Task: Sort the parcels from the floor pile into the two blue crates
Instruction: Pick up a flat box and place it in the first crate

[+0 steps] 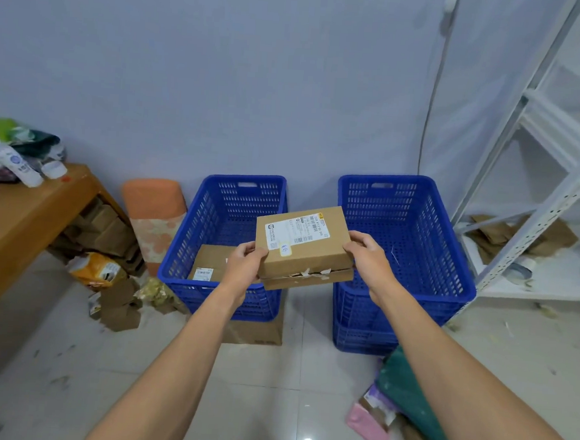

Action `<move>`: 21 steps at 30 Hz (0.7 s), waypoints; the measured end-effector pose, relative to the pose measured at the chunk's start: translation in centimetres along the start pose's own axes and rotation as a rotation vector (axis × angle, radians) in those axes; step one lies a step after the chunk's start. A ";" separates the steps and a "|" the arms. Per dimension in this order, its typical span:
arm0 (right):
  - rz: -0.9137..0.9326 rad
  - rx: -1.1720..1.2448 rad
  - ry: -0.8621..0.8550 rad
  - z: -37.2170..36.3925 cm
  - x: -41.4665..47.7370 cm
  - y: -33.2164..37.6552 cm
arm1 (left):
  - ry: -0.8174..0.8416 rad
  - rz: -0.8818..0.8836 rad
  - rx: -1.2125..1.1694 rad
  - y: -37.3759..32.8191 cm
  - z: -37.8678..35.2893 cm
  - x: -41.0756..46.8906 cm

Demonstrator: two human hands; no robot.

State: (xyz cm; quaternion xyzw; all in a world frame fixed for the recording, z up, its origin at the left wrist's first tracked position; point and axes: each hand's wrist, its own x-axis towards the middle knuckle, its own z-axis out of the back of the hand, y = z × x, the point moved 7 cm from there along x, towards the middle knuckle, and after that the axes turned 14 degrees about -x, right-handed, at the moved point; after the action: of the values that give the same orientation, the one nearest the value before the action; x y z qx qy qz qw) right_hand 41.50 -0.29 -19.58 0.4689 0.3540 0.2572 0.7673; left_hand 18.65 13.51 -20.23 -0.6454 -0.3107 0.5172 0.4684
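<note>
Left hand (244, 264) and right hand (365, 256) curl round opposite edges of the cardboard parcel (308, 255), label (292, 233) up, probably for reading; left crate (188, 283) and right crate (441, 299) wait beyond them

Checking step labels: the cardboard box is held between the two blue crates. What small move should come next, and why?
Probably lower the cardboard box into the left crate: left hand and right hand grip its ends over the gap, and that crate already holds a similar brown parcel; the right crate looks empty.
</note>
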 end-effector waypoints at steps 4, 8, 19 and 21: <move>0.005 -0.017 0.033 -0.4 1.5 -0.1 | -0.041 -0.010 -0.013 0.5 -0.2 0.6; 0.006 -0.034 0.059 -1.8 3.2 0.5 | -0.068 0.035 -0.048 1.4 0.2 2.1; -0.039 -0.087 0.099 -9.3 12.8 4.4 | -0.019 0.136 -0.130 1.0 2.9 13.7; -0.059 -0.118 0.094 -10.9 15.0 5.4 | 0.001 0.175 -0.136 0.4 3.7 17.0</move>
State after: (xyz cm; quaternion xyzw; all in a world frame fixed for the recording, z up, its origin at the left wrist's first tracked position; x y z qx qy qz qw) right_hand 41.84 18.79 -22.61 0.3996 0.3878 0.2765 0.7832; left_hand 19.66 29.45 -27.11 -0.7006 -0.2875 0.5335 0.3767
